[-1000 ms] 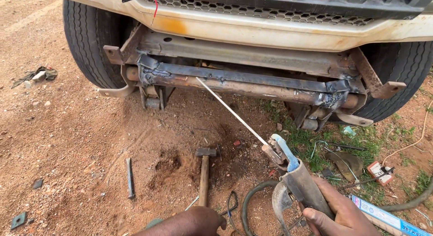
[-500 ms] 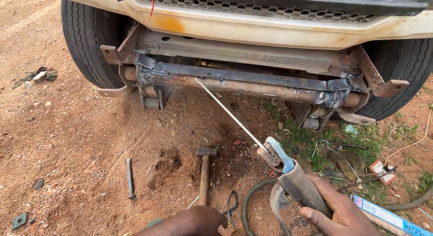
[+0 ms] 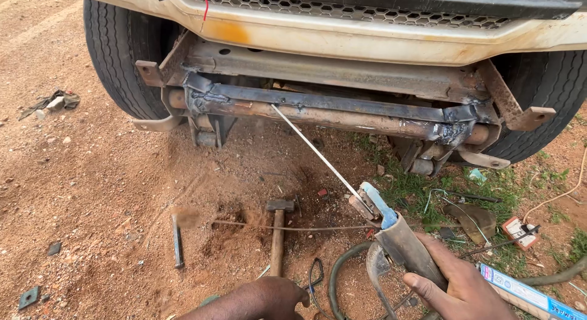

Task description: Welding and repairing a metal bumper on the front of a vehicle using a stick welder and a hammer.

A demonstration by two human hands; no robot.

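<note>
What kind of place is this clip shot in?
Probably an open-air roadside repair or welding spot: bare red dirt ground, a vehicle's front underside with a rusty welded crossbar, and a hammer lying loose while the right hand holds an electrode holder.

Rusty rough metal crossbar (image 3: 318,115), matt rubber tyre (image 3: 119,57), wooden-handled hammer (image 3: 278,237)

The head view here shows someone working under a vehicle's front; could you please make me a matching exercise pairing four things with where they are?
Things:
1. welding rod
2. hammer
3. electrode holder
4. rag

Places:
A. in the right hand
B. on the dirt at far left, beside the tyre
C. clamped in the holder, tip reaching up to the rusty bar
D. lying on the ground above the left hand

Pairs: 1-C, 2-D, 3-A, 4-B
</note>
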